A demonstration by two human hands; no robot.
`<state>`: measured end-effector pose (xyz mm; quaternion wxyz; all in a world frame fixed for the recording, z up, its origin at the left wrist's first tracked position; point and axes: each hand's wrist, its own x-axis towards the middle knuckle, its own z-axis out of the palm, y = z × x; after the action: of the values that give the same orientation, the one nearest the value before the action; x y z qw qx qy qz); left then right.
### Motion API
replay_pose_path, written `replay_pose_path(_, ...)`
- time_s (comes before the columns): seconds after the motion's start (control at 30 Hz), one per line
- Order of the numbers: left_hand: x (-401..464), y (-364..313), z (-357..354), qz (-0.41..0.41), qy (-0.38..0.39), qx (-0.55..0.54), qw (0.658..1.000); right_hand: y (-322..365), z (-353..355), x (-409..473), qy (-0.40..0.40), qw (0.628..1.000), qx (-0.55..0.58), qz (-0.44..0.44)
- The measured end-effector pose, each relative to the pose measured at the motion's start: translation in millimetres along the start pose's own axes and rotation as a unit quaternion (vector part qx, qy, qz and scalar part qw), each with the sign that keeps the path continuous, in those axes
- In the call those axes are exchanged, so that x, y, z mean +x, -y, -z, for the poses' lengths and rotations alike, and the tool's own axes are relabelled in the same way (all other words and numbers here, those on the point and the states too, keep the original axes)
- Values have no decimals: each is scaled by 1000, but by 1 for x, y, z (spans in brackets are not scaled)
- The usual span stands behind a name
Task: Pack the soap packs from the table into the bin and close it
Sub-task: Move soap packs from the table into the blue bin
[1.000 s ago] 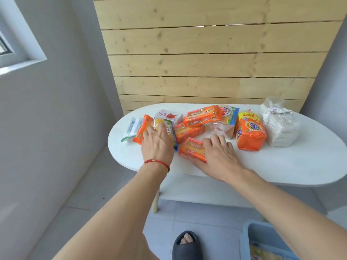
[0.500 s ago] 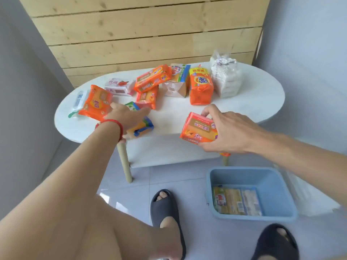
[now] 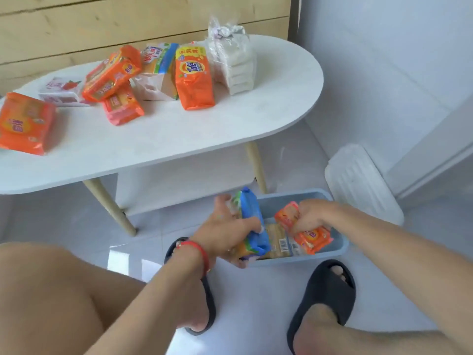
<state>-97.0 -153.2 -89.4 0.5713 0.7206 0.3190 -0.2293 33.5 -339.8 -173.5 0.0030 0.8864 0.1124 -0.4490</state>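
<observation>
We look down past our knees. Our left hand [image 3: 225, 226] grasps a blue and green soap pack [image 3: 252, 221], its long axis running away from us, over the near-left rim of the blue bin [image 3: 341, 243] on the floor. Just right of it, our right hand [image 3: 311, 216] grasps an orange soap pack [image 3: 311, 235], tilted and already inside the bin, above a flat pack lying on the bottom. Both drops lie straight below the hands; the right is nearer to release. Up and left of the hands, more packs wait on the desk [image 3: 179, 134]. Half a second ago both hands held these packs at desk height.
</observation>
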Motion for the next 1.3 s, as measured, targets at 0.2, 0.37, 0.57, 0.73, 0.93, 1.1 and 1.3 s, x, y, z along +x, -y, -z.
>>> replay_pose_path(0.2, 101, 29, -78, -8, -40, 293, 955, -8, -50, 55, -70, 992, 100, -41)
replay_pose_path(0.37, 154, 49, -104, 32, -44, 407, 912, -3, -84, 90, -71, 971, 215, -83)
replay_pose_path(0.57, 167, 58, -129, 32, -21, 589, 807, -1, -90, 101, -26, 982, 183, -30)
replay_pose_path(0.73, 172, 67, -110, -31, -17, 674, 738, -1, -93, 104, -64, 981, 179, -26)
replay_pose_path(0.93, 157, 62, -92, -112, 17, 683, 721, -2, -83, 87, -40, 984, 173, 2)
replay_pose_path(1.1, 114, 15, -30, -203, 32, 567, 798, 25, -42, 46, -57, 997, 43, 27)
replay_pose_path(1.3, 34, -37, 86, -284, -131, 439, 842, 120, 18, -25, -36, 986, -51, 155)
